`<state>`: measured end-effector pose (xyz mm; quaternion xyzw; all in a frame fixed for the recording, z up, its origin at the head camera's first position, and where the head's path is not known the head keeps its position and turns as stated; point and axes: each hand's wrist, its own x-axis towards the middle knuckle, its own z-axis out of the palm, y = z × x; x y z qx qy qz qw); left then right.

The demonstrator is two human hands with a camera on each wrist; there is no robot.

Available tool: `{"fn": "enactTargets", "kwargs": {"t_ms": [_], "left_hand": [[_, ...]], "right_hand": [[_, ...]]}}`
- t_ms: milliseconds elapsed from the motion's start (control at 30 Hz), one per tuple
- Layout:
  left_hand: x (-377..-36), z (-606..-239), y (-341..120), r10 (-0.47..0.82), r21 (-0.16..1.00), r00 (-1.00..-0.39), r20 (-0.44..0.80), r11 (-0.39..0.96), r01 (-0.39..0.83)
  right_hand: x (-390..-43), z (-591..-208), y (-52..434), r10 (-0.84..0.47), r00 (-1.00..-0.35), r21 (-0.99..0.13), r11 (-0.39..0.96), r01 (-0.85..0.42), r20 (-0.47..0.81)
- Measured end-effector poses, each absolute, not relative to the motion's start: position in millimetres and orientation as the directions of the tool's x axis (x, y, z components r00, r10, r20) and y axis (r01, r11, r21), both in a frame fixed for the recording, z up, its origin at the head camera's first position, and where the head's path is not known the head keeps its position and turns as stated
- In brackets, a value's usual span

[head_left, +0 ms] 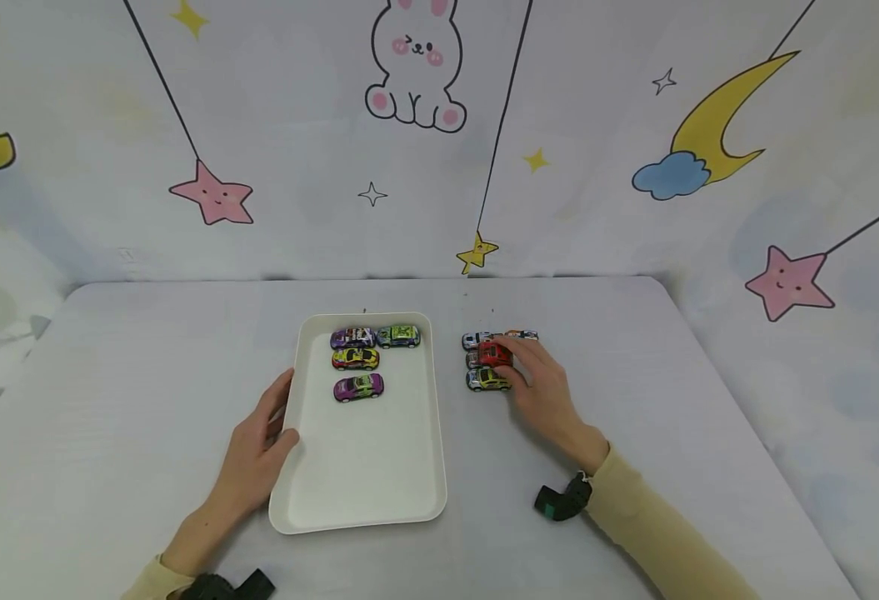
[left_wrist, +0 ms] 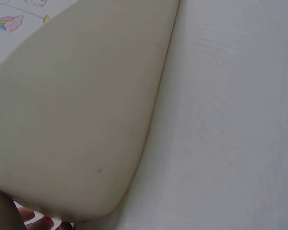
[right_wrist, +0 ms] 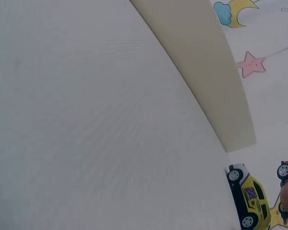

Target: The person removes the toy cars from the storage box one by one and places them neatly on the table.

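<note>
My right hand (head_left: 547,404) pinches a red toy car (head_left: 496,355) between thumb and fingers, over a small group of toy cars. In the right wrist view the red toy car (right_wrist: 287,170) shows its wheels beside a fingertip. A yellow-and-white toy car (head_left: 487,380) sits just nearer than it; two white toy cars lie beyond, partly covered by the fingers. My left hand (head_left: 252,462) grips the left rim of a white tray (head_left: 364,475), thumb on the edge. Inside the tray are purple (head_left: 359,387), yellow-red (head_left: 355,358), dark purple (head_left: 352,337) and green (head_left: 398,336) toy cars.
The tray and cars stand on a table with a white cloth (head_left: 147,400). Behind rises a white cloth backdrop (head_left: 297,100) printed with a rabbit, stars and a moon. A black wrist camera (head_left: 565,497) is strapped near the right sleeve.
</note>
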<state>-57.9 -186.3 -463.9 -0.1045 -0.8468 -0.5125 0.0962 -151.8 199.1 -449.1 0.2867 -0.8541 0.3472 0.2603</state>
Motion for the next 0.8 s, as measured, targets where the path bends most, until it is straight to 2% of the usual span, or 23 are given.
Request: {"fn": "enactTargets", "kwargs": {"t_ms": [800], "left_hand": [[-58,-466,-187,0.077,0.854,-0.961,0.267,0.442,0.273]], "right_hand": [[-162,-458,237,-0.304,-0.705,-0.395,0.656,-0.643,0.641]]}}
